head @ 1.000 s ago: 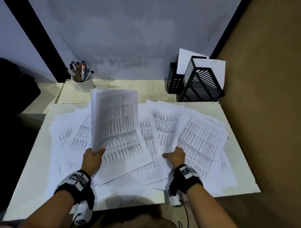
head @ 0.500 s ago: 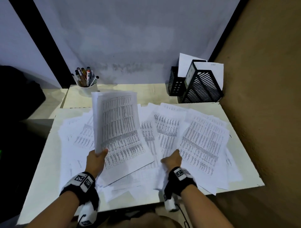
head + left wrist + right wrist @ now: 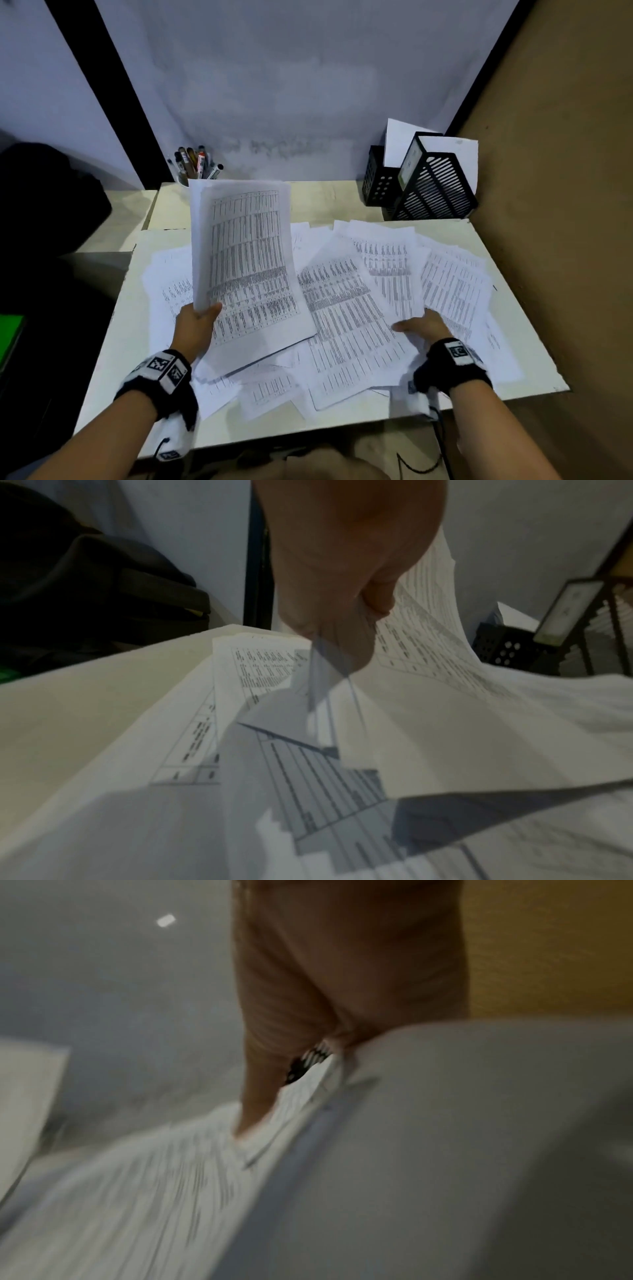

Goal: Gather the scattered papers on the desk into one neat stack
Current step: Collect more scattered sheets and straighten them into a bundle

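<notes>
Your left hand [image 3: 196, 327] is gripping a bundle of printed sheets [image 3: 246, 270] at its lower left edge, thumb on the front face and fingers [image 3: 346, 639] curled behind, so it's clamped on the bundle. The bundle is standing tilted up off the bench [image 3: 113, 342], top edge leaning toward the wall, bottom corner resting on the loose papers [image 3: 346, 322] below.

Your right hand [image 3: 423, 327] is sitting on the right side of the spread, at the near edge of a sheet [image 3: 390, 274] that is lying over its neighbours. The right wrist view is showing paper tucked in between your thumb [image 3: 260, 1085] and fingers, so it's pinching that sheet edge; that view is heavily blurred, so I'm not calling how many sheets.

The rest of the papers are lying fanned and overlapping across the bench, from the left of the bundle to the right edge, some hanging past the near edge.

At the back: a white cup of pens [image 3: 193, 164] behind the bundle, and black file holders [image 3: 428, 185] with white sheets in the right corner.
</notes>
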